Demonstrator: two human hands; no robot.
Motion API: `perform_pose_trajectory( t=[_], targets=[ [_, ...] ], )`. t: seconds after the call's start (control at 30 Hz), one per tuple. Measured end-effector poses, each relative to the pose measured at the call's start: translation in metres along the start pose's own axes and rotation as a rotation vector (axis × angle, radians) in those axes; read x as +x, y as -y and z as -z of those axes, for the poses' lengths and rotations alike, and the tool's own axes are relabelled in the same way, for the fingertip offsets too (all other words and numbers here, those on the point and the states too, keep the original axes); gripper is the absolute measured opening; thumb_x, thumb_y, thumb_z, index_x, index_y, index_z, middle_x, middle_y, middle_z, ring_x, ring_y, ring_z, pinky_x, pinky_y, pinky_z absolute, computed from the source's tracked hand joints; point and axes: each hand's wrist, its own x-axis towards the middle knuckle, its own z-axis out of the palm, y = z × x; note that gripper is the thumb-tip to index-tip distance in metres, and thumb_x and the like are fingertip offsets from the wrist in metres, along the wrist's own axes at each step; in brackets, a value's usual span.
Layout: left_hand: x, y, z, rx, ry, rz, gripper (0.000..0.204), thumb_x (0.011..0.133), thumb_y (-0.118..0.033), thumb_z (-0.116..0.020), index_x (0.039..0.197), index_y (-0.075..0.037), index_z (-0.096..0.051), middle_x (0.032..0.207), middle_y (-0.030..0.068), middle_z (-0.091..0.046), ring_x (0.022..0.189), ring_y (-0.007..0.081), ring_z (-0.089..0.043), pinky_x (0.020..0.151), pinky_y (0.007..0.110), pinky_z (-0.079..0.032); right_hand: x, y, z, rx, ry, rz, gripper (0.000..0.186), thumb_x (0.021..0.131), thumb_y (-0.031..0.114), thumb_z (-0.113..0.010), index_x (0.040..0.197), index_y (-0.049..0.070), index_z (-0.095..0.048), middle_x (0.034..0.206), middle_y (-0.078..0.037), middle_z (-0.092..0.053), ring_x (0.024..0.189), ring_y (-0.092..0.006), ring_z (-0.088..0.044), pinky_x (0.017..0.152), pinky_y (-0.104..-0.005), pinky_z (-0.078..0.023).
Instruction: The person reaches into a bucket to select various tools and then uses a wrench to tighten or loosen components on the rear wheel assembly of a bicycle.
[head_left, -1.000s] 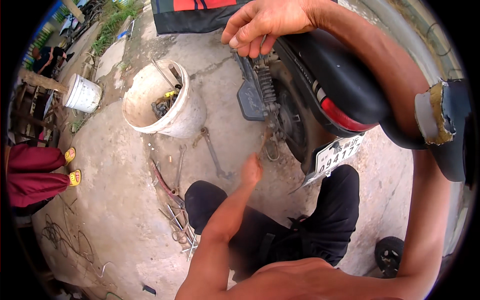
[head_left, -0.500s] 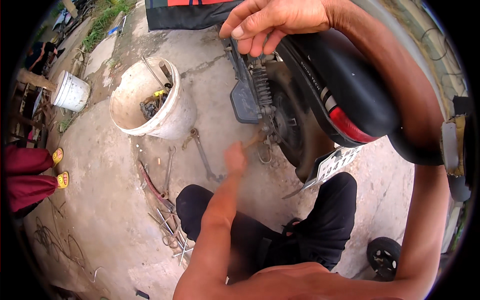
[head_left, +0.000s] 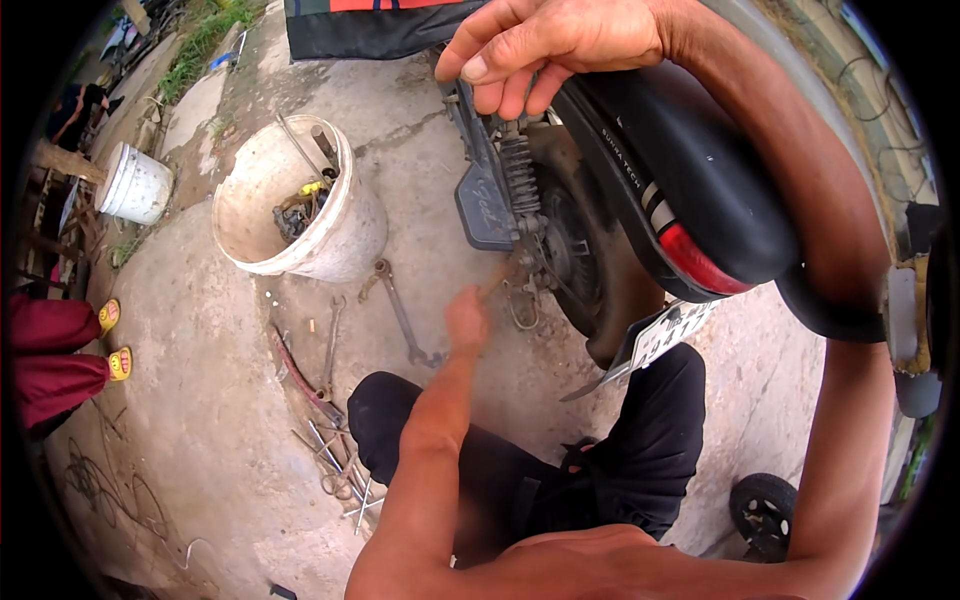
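Note:
My left hand (head_left: 467,318) is closed around a brownish bar-shaped tool (head_left: 497,280), too blurred to name. The tool's far end points at the axle area of the scooter's rear wheel (head_left: 575,250); contact cannot be made out. Above the wheel sits a coiled shock absorber (head_left: 522,175), beside a dark plastic footrest panel (head_left: 485,210). My right arm reaches over the black seat (head_left: 700,170). At its front end, my right hand (head_left: 555,50) hangs with bent, slightly parted fingers and nothing visible in them. A red tail light (head_left: 695,258) and a licence plate (head_left: 668,333) face me.
A dirty white bucket (head_left: 350,225) of tools stands left of the scooter. Wrenches (head_left: 400,312), a red-handled tool (head_left: 295,365) and metal rods (head_left: 362,505) lie by my left knee. A small wheel (head_left: 763,512) is at lower right. Another person's maroon trousers (head_left: 60,350) show far left.
The whole view has shifted slightly. My left hand and the blurred tool have moved a little by the axle; my right hand stays over the seat.

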Motion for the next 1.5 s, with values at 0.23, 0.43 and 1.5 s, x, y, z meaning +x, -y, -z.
perform_pose_trajectory(
  t=[0.23,0.43,1.5],
  targets=[
    [0.009,0.002,-0.002,-0.015,0.034,-0.085,0.022,0.084,-0.006,-0.06,0.106,-0.005,-0.066,0.094,0.0206,-0.069,0.091,0.0437,-0.066,0.079,0.054,-0.051,0.001,-0.002,0.002,0.025,0.002,-0.018,0.056,0.102,0.029,-0.064,0.148,-0.001,-0.048,0.119,-0.015,-0.07,0.103,-0.0217,-0.07,0.092,-0.0344,-0.058],
    [0.024,-0.003,-0.011,0.083,0.065,-0.086,0.021,0.084,-0.006,-0.06,0.104,-0.006,-0.065,0.094,0.0198,-0.069,0.093,0.0427,-0.065,0.08,0.054,-0.05,-0.006,0.003,0.0,0.012,-0.022,-0.03,0.054,0.102,0.028,-0.063,0.147,0.0,-0.049,0.119,-0.016,-0.07,0.103,-0.0222,-0.07,0.092,-0.0345,-0.058],
    [-0.014,-0.163,0.11,-1.209,0.987,1.117,0.021,0.102,-0.028,-0.063,0.105,-0.007,-0.063,0.071,0.0015,-0.055,0.054,0.0102,-0.045,0.062,0.037,-0.047,-0.017,0.006,-0.018,-0.174,-0.151,-0.023,0.051,0.098,0.035,-0.066,0.138,0.003,-0.061,0.11,-0.009,-0.072,0.096,-0.0171,-0.069,0.087,-0.0326,-0.057]
  ],
)
